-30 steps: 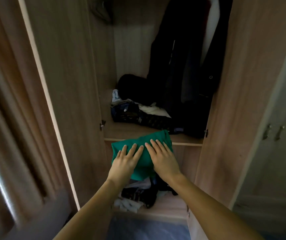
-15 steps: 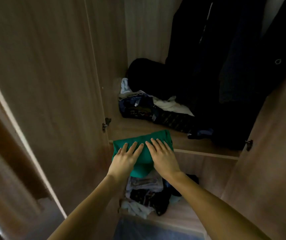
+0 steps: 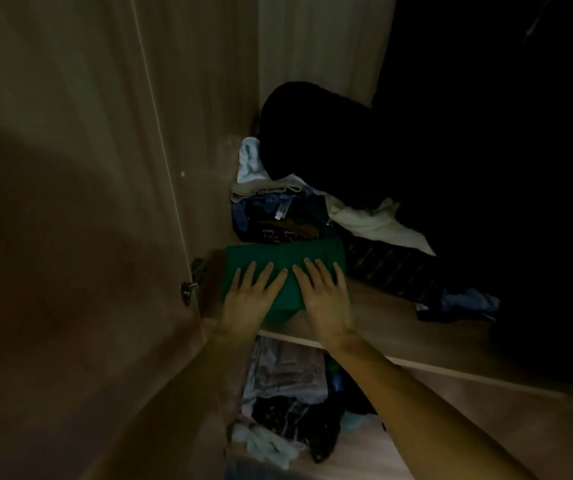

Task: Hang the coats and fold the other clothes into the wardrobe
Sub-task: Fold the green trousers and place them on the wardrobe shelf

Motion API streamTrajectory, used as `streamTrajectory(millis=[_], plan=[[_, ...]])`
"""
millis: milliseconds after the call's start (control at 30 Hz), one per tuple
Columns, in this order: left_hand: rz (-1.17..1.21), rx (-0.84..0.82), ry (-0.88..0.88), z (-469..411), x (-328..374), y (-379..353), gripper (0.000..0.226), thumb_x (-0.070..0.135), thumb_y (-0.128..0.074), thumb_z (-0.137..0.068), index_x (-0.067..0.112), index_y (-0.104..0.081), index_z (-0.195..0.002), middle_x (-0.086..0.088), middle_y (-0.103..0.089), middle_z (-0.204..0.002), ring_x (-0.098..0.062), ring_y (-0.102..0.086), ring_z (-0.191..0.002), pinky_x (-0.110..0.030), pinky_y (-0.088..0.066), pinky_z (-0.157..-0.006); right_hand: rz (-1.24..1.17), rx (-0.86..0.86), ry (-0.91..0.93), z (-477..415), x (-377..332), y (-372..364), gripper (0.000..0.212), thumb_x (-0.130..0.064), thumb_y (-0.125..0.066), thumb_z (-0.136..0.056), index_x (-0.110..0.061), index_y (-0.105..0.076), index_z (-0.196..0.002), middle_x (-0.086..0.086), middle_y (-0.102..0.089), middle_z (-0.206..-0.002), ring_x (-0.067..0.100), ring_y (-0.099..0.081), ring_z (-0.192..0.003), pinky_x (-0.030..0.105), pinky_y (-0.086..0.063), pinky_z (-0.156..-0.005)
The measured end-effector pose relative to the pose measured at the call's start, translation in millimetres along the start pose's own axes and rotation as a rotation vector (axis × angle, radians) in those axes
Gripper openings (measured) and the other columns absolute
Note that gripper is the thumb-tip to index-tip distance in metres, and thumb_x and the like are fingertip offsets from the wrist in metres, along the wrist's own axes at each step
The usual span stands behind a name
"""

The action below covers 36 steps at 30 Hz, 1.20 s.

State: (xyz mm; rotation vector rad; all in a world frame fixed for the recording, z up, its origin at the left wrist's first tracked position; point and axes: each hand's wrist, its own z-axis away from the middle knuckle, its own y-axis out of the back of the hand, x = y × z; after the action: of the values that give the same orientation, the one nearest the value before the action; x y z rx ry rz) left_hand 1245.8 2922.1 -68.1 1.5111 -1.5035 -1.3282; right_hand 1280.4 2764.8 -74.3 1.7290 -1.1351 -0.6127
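The big light-brown wooden wardrobe [image 3: 208, 109] stands open, and it is very dark inside. Long dark coats [image 3: 503, 168] hang on the right side and reach down to the flat wooden shelf [image 3: 399, 327]. At the back left of that shelf is a messy heap of dark and white clothes [image 3: 288, 216]. More mixed clothes [image 3: 285, 393] lie in the space under the shelf.

The folded green cloth [image 3: 278, 261] is at the front left of the shelf. Its far edge is right up against the messy heap. Its near edge is close to the front of the shelf. I cannot tell if all of it sits on the wood.

The left hand [image 3: 248, 303] and the right hand [image 3: 324, 299] lie side by side on top of the green cloth. The fingers are straight and spread flat. They press on it and do not pinch it. The thumbs are hidden.

The job right now looks like putting this folded cloth away. To do it well, push it with flat hands, both at once, so the fold stays neat. Slide it far enough that no part hangs over the front. Stop before it bumps the heap hard, or its far edge may crumple. Keep it away from the small metal hinge [image 3: 193, 278] on the left, so the door can close. Then lift both hands straight up, so the cloth does not drag back.
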Motion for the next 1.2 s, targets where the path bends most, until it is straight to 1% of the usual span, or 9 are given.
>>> streamTrajectory(millis=[100,167,233,367,533,667,833,1000,1200], plan=[[-0.023,-0.165,0.099,3,2,-66,0.047,0.013,-0.053,-0.072,0.017,-0.067,-0.117,-0.023,-0.066,-0.109,-0.038,-0.064,-0.102,-0.060,-0.051,-0.080,-0.063,-0.260,-0.069,1,-2,-37,0.076,-0.024,-0.085,-0.060,-0.011,-0.055,-0.129,0.024,-0.049,-0.136,0.036,-0.044,-0.130,0.057,-0.033,-0.106],[0.043,-0.326,0.140,21,12,-107,0.064,0.016,-0.083,-0.055,0.016,-0.067,-0.118,-0.025,-0.067,-0.107,-0.037,-0.066,-0.099,-0.057,-0.054,-0.073,-0.055,-0.486,-0.043,19,-3,-64,0.080,-0.037,-0.064,-0.084,-0.014,-0.022,-0.149,0.020,-0.015,-0.155,0.034,-0.008,-0.145,0.054,-0.007,-0.116],[0.127,-0.394,0.189,34,20,-127,0.086,0.023,-0.093,-0.041,0.016,-0.064,-0.122,-0.023,-0.065,-0.114,-0.036,-0.064,-0.105,-0.058,-0.053,-0.078,-0.107,-0.577,-0.065,32,-4,-79,0.079,-0.041,-0.051,-0.092,-0.018,-0.005,-0.151,0.016,0.003,-0.158,0.032,0.006,-0.145,0.052,0.001,-0.116],[0.095,-0.328,0.185,33,23,-127,0.082,0.028,-0.086,-0.060,0.020,-0.052,-0.134,-0.017,-0.055,-0.133,-0.033,-0.052,-0.123,-0.055,-0.043,-0.095,-0.222,-0.461,-0.066,35,-5,-86,0.066,-0.036,-0.044,-0.096,-0.019,-0.011,-0.151,0.013,0.000,-0.159,0.029,0.003,-0.146,0.049,-0.006,-0.117],[0.130,-0.350,0.176,26,21,-118,0.079,0.027,-0.085,-0.061,0.020,-0.054,-0.133,-0.016,-0.057,-0.131,-0.032,-0.055,-0.121,-0.055,-0.047,-0.093,-0.329,-0.466,-0.023,33,-9,-93,0.071,-0.026,-0.055,-0.089,-0.017,-0.019,-0.150,0.011,-0.001,-0.159,0.027,0.007,-0.145,0.049,-0.006,-0.117],[0.067,-0.353,0.229,9,7,-125,0.065,0.022,-0.037,-0.097,0.024,-0.002,-0.151,-0.012,-0.010,-0.158,-0.029,-0.006,-0.146,-0.052,-0.008,-0.115,-0.335,-0.536,0.055,9,-5,-105,0.076,-0.021,-0.054,-0.092,-0.015,-0.009,-0.152,0.013,0.011,-0.158,0.023,0.021,-0.141,0.048,0.003,-0.117],[-0.029,-0.454,0.320,-19,-20,-129,0.068,0.030,-0.036,-0.097,0.030,0.006,-0.150,-0.019,-0.001,-0.157,-0.034,0.005,-0.145,-0.056,0.000,-0.113,-0.383,-0.555,0.037,-19,-21,-105,0.075,-0.012,-0.056,-0.090,-0.015,-0.013,-0.151,0.014,0.010,-0.158,0.029,0.014,-0.144,0.047,0.002,-0.115],[0.025,-0.386,0.297,-6,-2,-105,0.066,0.036,-0.040,-0.095,0.024,-0.008,-0.151,-0.014,-0.019,-0.156,-0.029,-0.011,-0.145,-0.051,-0.008,-0.114,-0.392,-0.473,-0.004,10,-28,-79,0.066,-0.025,-0.049,-0.094,-0.016,-0.017,-0.151,0.014,-0.002,-0.158,0.029,0.005,-0.146,0.048,0.003,-0.115],[0.294,-0.147,0.283,37,41,-27,0.056,0.035,-0.026,-0.089,0.014,-0.051,-0.134,-0.016,-0.055,-0.132,-0.033,-0.046,-0.127,-0.048,-0.031,-0.107,-0.411,-0.331,-0.112,55,-3,5,0.052,-0.033,-0.029,-0.100,-0.017,-0.025,-0.148,0.012,-0.024,-0.154,0.027,-0.020,-0.142,0.042,-0.015,-0.116]])
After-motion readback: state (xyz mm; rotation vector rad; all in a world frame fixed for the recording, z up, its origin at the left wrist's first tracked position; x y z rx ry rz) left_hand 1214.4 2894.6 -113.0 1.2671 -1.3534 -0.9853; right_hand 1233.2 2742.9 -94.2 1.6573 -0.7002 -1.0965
